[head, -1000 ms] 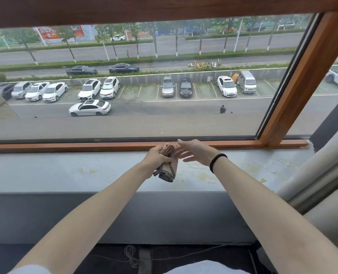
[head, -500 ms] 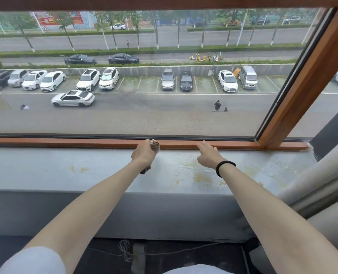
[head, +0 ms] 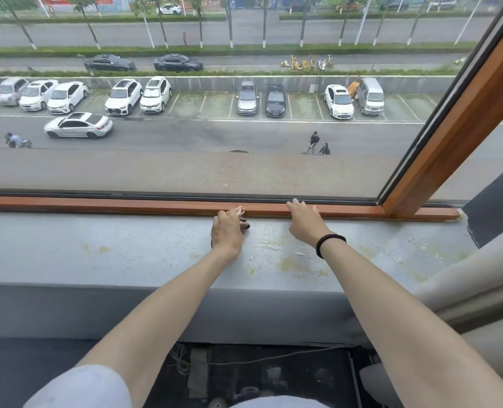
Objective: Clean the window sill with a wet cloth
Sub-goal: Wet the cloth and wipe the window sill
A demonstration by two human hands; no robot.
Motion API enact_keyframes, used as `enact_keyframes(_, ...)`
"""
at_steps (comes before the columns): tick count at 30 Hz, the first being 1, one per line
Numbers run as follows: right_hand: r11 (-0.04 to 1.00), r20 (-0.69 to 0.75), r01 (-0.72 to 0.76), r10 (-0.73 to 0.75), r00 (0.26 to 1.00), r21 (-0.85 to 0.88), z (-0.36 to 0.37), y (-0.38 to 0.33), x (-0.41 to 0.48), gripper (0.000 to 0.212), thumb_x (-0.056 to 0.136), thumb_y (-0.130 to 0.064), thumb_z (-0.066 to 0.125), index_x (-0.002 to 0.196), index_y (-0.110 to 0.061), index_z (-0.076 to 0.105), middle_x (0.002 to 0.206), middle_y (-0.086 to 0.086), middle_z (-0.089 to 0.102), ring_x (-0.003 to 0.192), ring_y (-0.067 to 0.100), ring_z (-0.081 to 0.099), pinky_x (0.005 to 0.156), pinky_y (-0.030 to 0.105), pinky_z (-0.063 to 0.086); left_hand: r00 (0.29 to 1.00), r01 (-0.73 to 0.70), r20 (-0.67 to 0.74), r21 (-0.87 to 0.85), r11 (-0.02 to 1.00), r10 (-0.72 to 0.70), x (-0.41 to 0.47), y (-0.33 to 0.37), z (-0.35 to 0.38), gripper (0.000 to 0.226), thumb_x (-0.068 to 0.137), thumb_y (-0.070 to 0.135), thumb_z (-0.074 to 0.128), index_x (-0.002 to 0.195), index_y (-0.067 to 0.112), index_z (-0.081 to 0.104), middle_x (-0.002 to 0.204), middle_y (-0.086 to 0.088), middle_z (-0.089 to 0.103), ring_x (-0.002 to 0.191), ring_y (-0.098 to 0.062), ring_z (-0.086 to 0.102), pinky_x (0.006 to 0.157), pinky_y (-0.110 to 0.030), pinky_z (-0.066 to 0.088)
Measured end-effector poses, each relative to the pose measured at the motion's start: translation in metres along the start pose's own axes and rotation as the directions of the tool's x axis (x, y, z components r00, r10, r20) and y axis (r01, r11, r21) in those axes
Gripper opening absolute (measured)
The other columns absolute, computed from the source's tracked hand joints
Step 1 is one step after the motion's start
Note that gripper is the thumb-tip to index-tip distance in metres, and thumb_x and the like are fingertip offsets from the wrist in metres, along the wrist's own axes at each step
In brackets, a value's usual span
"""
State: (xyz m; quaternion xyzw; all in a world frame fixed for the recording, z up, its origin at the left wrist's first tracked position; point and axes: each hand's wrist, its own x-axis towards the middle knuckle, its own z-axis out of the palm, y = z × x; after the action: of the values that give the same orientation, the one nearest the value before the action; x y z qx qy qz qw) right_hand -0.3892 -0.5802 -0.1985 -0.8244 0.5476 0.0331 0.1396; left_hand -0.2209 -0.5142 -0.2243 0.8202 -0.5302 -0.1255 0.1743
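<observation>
The right hand (head: 304,223) has let go of the cloth (head: 243,220) — now bunched under the left hand (head: 227,231) alone.

An upper-floor room: a wood-framed window (head: 456,119) overlooks a car park (head: 244,104).

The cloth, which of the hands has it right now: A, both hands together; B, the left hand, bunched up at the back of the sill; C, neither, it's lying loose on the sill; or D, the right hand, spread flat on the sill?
B: the cloth is bunched in the left hand by the wooden frame at the back of the sill, while the right hand reaches to the frame with nothing in it.
</observation>
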Motion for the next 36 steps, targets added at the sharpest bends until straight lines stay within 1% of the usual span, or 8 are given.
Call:
enact_keyframes(4,0.999,0.014,0.003,-0.003,1.000,0.040,-0.004,0.010,0.008,0.044,0.088,0.002,0.036,0.131,-0.003,0.046,0.134,0.015,0.048,0.125,0.031,0.042,0.106,0.043,0.033,0.980,-0.173,0.093,-0.020,0.985,0.174,0.010,0.004,0.007,0.043,0.086,0.003,0.053,0.128,0.013,0.053,0.114,-0.011,0.054,0.107,-0.025,0.049,0.088,-0.028,0.036)
enact_keyframes(7,1.000,0.029,0.018,-0.018,0.999,-0.016,0.004,0.013,0.009,0.042,0.087,0.003,0.035,0.126,-0.002,0.051,0.134,0.017,0.049,0.124,0.033,0.045,0.104,0.043,0.036,0.874,-0.355,0.264,-0.226,0.907,0.408,0.010,0.007,0.002,0.044,0.080,-0.006,0.051,0.112,0.018,0.069,0.102,-0.001,0.066,0.098,-0.013,0.058,0.079,-0.019,0.039)
enact_keyframes(9,0.999,0.035,0.028,-0.026,0.999,-0.043,0.005,0.014,0.011,0.039,0.087,0.002,0.036,0.122,-0.002,0.053,0.132,0.018,0.049,0.120,0.033,0.047,0.102,0.042,0.037,0.830,-0.420,0.244,-0.316,0.851,0.501,0.010,0.009,-0.005,0.042,0.077,-0.012,0.050,0.102,0.012,0.073,0.094,0.003,0.070,0.091,-0.008,0.059,0.077,-0.016,0.042)
enact_keyframes(14,0.998,0.093,0.044,-0.039,0.995,-0.055,0.002,0.018,0.017,0.039,0.087,0.002,0.036,0.121,-0.001,0.052,0.128,0.018,0.049,0.116,0.034,0.047,0.100,0.042,0.038,0.899,-0.390,0.138,-0.179,0.903,0.415,0.040,-0.004,-0.005,0.053,0.075,-0.004,0.045,0.105,0.033,0.067,0.095,0.002,0.060,0.098,-0.018,0.053,0.078,-0.034,0.044)
enact_keyframes(20,0.996,0.090,0.054,-0.049,0.995,-0.065,0.005,0.018,0.014,0.043,0.087,0.000,0.037,0.129,-0.003,0.048,0.134,0.018,0.045,0.124,0.032,0.043,0.109,0.044,0.030,0.903,-0.422,0.109,0.030,0.906,0.417,0.012,0.027,0.027,0.050,0.079,-0.005,0.046,0.118,0.023,0.059,0.113,-0.001,0.056,0.110,-0.022,0.047,0.079,-0.032,0.042)
enact_keyframes(25,0.999,0.094,0.038,-0.038,0.995,0.001,0.001,0.020,0.018,0.027,0.095,-0.018,0.043,0.113,-0.003,0.056,0.121,0.018,0.053,0.113,0.033,0.051,0.094,0.038,0.038,0.812,-0.562,0.256,0.106,0.820,0.524,0.017,0.057,0.033,0.049,0.082,-0.004,0.043,0.125,0.015,0.053,0.112,-0.011,0.054,0.106,-0.029,0.050,0.078,-0.036,0.042)
enact_keyframes(33,1.000,0.135,0.016,-0.016,0.991,0.002,-0.001,0.018,0.017,0.051,0.087,0.003,0.033,0.136,-0.002,0.043,0.152,0.018,0.028,0.135,0.035,0.035,0.114,0.043,0.027,0.585,-0.687,0.511,-0.102,0.720,0.630,-0.003,0.030,0.017,0.057,0.074,-0.011,0.040,0.111,0.022,0.066,0.107,0.000,0.059,0.100,-0.020,0.052,0.076,-0.037,0.046)
enact_keyframes(36,1.000,0.121,0.013,-0.011,0.993,-0.009,-0.001,0.015,0.015,0.051,0.086,0.004,0.032,0.136,-0.001,0.043,0.150,0.019,0.030,0.135,0.033,0.035,0.115,0.042,0.024,0.626,-0.556,0.474,-0.286,0.780,0.620,0.000,0.011,0.001,0.052,0.069,-0.017,0.040,0.097,0.013,0.070,0.094,-0.003,0.060,0.089,-0.021,0.055,0.079,-0.040,0.046)
